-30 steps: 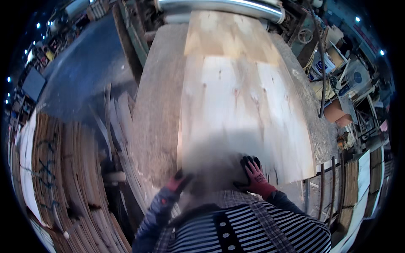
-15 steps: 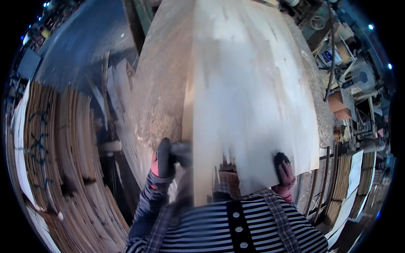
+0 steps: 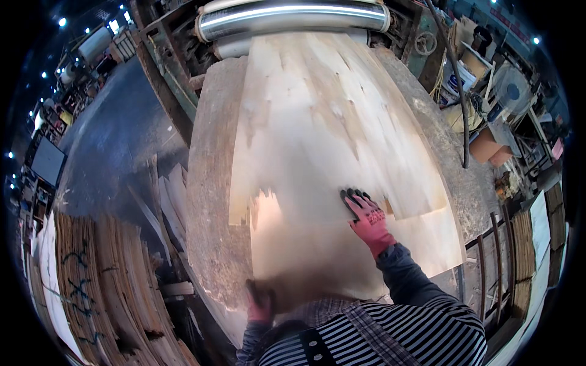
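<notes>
Two pale wood veneer sheets lie flat on a rough, worn desk (image 3: 210,177) in a dim workshop, seen from the wearer's head. The far veneer sheet (image 3: 299,116) runs away from the person, its far end up at a shiny metal roller (image 3: 293,21); whether the roller has hold of that end cannot be made out. Most of its length lies on the near side of the roller. The near veneer sheet (image 3: 360,253) overlaps it along a ragged seam, though which is on top is unclear; it lies well apart from the roller, close to the person's body.

The right hand (image 3: 368,221), in a pink glove with dark fingertips, rests palm down by the seam, its fingers spread and gripping nothing. Its arm reaches forward from the lower right, angled inward. The left hand (image 3: 260,304) is low and close to the body at the near sheet's left corner, blurred; whether it pinches the edge cannot be told. The two hands are well apart.

Stacked veneer stands on both sides: a tall left stack (image 3: 116,280) and a right stack (image 3: 524,262).
</notes>
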{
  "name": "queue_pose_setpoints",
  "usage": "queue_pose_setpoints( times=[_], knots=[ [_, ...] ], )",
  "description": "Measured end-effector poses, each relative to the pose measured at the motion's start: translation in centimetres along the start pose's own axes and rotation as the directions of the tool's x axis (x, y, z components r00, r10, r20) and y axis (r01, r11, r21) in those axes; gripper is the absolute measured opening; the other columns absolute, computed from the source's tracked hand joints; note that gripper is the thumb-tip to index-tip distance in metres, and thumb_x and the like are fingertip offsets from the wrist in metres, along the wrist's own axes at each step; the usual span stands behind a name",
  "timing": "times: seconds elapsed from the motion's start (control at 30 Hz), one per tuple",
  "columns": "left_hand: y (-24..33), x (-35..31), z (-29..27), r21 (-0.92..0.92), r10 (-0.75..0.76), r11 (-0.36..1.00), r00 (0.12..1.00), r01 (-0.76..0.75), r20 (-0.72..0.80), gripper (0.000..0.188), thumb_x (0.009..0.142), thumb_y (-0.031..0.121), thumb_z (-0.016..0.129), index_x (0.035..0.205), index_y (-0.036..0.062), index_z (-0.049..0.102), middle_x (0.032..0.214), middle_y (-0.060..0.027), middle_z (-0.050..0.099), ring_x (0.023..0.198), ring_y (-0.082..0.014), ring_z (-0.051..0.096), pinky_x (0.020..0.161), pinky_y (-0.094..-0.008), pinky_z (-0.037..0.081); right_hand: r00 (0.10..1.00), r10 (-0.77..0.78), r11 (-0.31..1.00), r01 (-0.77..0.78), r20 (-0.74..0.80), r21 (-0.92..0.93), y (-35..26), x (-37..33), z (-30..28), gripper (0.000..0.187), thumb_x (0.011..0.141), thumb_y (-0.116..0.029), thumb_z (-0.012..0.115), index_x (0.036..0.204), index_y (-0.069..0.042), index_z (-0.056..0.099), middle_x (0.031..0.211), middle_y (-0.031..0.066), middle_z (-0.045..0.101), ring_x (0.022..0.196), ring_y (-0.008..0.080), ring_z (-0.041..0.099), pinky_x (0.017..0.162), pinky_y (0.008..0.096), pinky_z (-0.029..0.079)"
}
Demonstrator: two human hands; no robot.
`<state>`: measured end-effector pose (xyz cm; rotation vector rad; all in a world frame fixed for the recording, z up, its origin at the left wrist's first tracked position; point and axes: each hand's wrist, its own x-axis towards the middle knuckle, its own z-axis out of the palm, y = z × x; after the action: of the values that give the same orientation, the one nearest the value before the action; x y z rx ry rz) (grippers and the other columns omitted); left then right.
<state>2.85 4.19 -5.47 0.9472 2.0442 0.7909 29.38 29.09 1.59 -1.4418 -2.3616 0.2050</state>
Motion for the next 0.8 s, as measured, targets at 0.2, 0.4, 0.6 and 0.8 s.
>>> queue_pose_setpoints(
  times=[0.2,0.4,0.6,0.8],
  knots=[
    [-0.8,0.6,0.8,0.148,0.11,0.983,0.994,-0.106,-0.019,0.06,0.08,0.017,0.047,0.131,0.0,0.02,0.127,-0.026,0.032,0.115,-0.0408,0.033,0.094,-0.0418,0.03,0.999,0.037,0.999,-0.037,-0.034,0.021,0.5,4.9,0.8,0.057,0.066,-0.019,0.065,0.12,-0.02,0.045,0.12,0.0079,0.047,0.11,0.0287,0.044,0.093,0.0377,0.035],
    [4.1,-0.6,-1.4,0.362,0.388,0.869,0.919,-0.338,-0.073,0.054,0.074,0.018,0.052,0.122,-0.0023,0.036,0.122,-0.0247,0.038,0.106,-0.0423,0.041,0.087,-0.0437,0.035,1.0,0.002,1.0,-0.002,0.015,0.022,-1.3,1.1,-2.1,0.054,0.067,-0.021,0.061,0.119,-0.015,0.046,0.119,0.0118,0.047,0.111,0.0307,0.042,0.094,0.0409,0.033],
    [4.6,-1.2,-1.9,0.149,0.309,0.942,0.95,-0.299,-0.043,0.05,0.076,0.029,0.057,0.12,0.0094,0.044,0.112,-0.0205,0.049,0.101,-0.0343,0.049,0.082,-0.0396,0.042,0.979,-0.016,1.0,0.013,0.205,0.016,-3.7,-7.9,-5.4,0.058,0.062,-0.022,0.064,0.117,-0.014,0.047,0.117,0.0127,0.047,0.11,0.0321,0.042,0.095,0.0415,0.032],
    [-0.6,0.4,-2.0,0.262,0.412,0.88,0.911,-0.395,-0.012,0.047,0.076,0.035,0.057,0.116,0.0115,0.049,0.11,-0.0188,0.052,0.098,-0.0336,0.052,0.079,-0.0426,0.042,0.968,-0.035,0.999,0.026,0.247,0.038,-5.4,-15.4,-5.4,0.06,0.06,-0.026,0.066,0.116,-0.014,0.048,0.117,0.0124,0.045,0.111,0.032,0.041,0.096,0.0422,0.03]
  ],
)
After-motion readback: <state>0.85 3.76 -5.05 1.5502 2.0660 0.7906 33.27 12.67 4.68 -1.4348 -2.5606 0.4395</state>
